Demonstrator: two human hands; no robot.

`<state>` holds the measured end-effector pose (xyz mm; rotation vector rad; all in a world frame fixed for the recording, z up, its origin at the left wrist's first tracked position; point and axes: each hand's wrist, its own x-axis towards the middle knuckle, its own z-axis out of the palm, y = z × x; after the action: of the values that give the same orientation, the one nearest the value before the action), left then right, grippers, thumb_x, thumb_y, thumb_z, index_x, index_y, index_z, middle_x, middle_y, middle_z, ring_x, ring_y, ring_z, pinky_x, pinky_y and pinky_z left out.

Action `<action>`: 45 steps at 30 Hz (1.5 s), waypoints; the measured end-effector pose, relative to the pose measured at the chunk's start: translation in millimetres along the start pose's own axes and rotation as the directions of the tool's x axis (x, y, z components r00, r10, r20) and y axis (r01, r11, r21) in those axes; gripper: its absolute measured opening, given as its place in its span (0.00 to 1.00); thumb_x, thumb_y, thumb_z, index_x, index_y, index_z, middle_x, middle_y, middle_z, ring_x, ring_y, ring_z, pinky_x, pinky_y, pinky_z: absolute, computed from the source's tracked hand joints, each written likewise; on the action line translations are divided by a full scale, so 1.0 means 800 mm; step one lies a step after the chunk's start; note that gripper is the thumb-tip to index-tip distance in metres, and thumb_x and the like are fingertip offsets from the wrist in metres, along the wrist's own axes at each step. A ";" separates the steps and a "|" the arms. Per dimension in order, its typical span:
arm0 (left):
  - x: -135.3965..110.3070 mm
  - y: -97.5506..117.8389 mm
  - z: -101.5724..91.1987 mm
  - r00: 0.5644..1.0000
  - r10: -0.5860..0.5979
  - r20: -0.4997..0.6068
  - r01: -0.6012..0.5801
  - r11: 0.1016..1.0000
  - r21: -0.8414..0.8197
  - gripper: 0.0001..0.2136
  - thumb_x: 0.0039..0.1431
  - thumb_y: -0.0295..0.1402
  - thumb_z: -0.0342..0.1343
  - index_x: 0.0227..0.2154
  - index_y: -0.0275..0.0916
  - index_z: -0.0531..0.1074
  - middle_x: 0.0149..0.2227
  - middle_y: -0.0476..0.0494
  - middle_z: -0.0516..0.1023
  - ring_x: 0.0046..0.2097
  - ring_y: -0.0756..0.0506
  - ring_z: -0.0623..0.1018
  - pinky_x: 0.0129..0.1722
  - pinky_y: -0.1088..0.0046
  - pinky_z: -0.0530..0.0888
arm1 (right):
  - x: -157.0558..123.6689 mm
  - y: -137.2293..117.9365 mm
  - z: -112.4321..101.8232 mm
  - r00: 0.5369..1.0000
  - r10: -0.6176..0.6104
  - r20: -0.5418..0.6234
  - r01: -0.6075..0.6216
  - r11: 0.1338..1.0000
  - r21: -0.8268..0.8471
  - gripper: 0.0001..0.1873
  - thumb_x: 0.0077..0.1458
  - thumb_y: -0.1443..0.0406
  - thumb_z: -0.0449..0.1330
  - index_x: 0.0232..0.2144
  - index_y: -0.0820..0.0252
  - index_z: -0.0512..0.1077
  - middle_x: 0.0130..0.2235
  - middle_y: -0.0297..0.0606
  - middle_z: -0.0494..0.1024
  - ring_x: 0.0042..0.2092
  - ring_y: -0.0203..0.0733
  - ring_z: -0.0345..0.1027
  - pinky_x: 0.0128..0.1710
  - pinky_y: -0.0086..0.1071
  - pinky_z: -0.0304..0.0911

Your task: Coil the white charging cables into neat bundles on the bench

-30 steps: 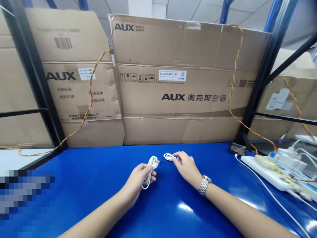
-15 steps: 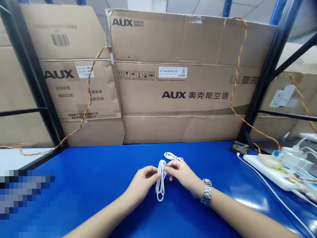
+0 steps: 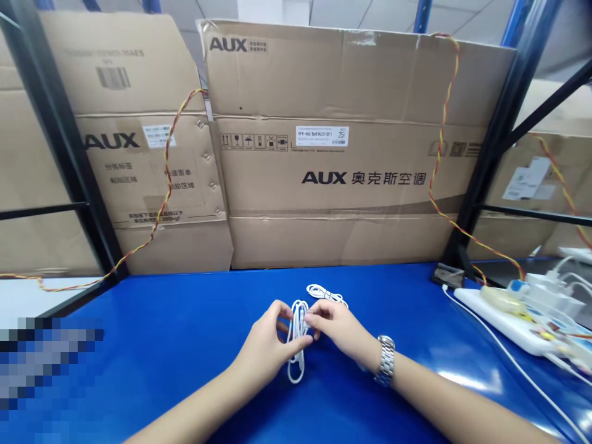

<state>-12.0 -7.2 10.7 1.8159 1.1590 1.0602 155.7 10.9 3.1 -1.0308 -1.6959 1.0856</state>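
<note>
A white cable (image 3: 296, 373), coiled into a long narrow bundle, is held upright between my two hands above the blue table. My left hand (image 3: 266, 339) is closed round the bundle from the left, its thumb lying across the front of the loops. From the right, my right hand (image 3: 340, 320) pinches the upper part of the cable between thumb and fingers; a metal watch is on that wrist. Just behind the right hand, a second coiled white cable (image 3: 324, 292) with a dark tie round it lies on the table.
A white power strip (image 3: 499, 320) with plugged-in chargers stands at the right, a loose white cord trailing from near it towards the front. Large cardboard boxes (image 3: 361, 240) line the back of the blue table (image 3: 176, 320). Twisted red-yellow wires hang beside black rack posts.
My left thumb has moved across the front of the cable bundle and the left fingers have spread up along it. The bundle has shifted slightly left and its loops look looser.
</note>
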 end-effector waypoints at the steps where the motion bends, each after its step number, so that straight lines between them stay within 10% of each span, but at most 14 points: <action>1: 0.000 0.000 0.000 1.000 0.002 -0.010 -0.002 1.000 -0.020 0.15 0.45 0.39 0.57 0.35 0.42 0.61 0.31 0.48 0.73 0.28 0.46 0.74 0.24 0.75 0.66 | -0.001 0.000 0.000 1.000 -0.005 0.001 0.005 1.000 -0.005 0.11 0.48 0.58 0.57 0.24 0.60 0.66 0.25 0.32 0.69 0.24 0.34 0.64 0.27 0.29 0.60; 23: 0.006 -0.012 -0.001 0.990 0.110 0.084 -0.133 0.922 0.365 0.05 0.47 0.35 0.55 0.22 0.40 0.68 0.31 0.47 0.69 0.36 0.45 0.70 0.36 0.72 0.65 | -0.004 -0.003 0.000 1.000 -0.003 -0.031 0.001 0.997 -0.074 0.10 0.49 0.58 0.56 0.25 0.60 0.65 0.24 0.32 0.68 0.24 0.34 0.63 0.27 0.30 0.60; 31: 0.008 -0.003 -0.006 0.993 0.115 -0.031 -0.109 0.981 0.162 0.08 0.51 0.35 0.50 0.23 0.40 0.72 0.47 0.44 0.67 0.49 0.43 0.66 0.47 0.69 0.64 | 0.011 0.013 -0.011 0.984 0.048 -0.171 -0.070 0.990 -0.126 0.08 0.47 0.62 0.55 0.21 0.60 0.64 0.20 0.30 0.66 0.21 0.35 0.63 0.25 0.30 0.58; 39: 0.017 -0.006 -0.012 0.992 -0.124 -0.034 0.114 0.973 -0.202 0.13 0.50 0.42 0.51 0.29 0.36 0.70 0.18 0.53 0.67 0.21 0.51 0.67 0.23 0.76 0.63 | 0.009 0.008 -0.013 0.975 0.049 -0.215 -0.081 0.987 -0.142 0.11 0.47 0.59 0.55 0.20 0.60 0.62 0.20 0.29 0.65 0.22 0.35 0.62 0.26 0.30 0.57; 45: 0.022 -0.010 -0.009 0.987 -0.138 -0.079 0.104 0.936 -0.338 0.12 0.45 0.39 0.55 0.29 0.34 0.69 0.22 0.51 0.70 0.22 0.52 0.69 0.25 0.75 0.64 | 0.005 0.001 -0.011 0.977 0.013 -0.212 -0.052 0.983 -0.179 0.12 0.49 0.59 0.54 0.19 0.59 0.61 0.20 0.30 0.65 0.23 0.35 0.61 0.26 0.29 0.56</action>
<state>-16.3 13.0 10.9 1.4242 1.0617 1.2067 162.6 17.0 5.5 -1.2481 -1.6332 0.8196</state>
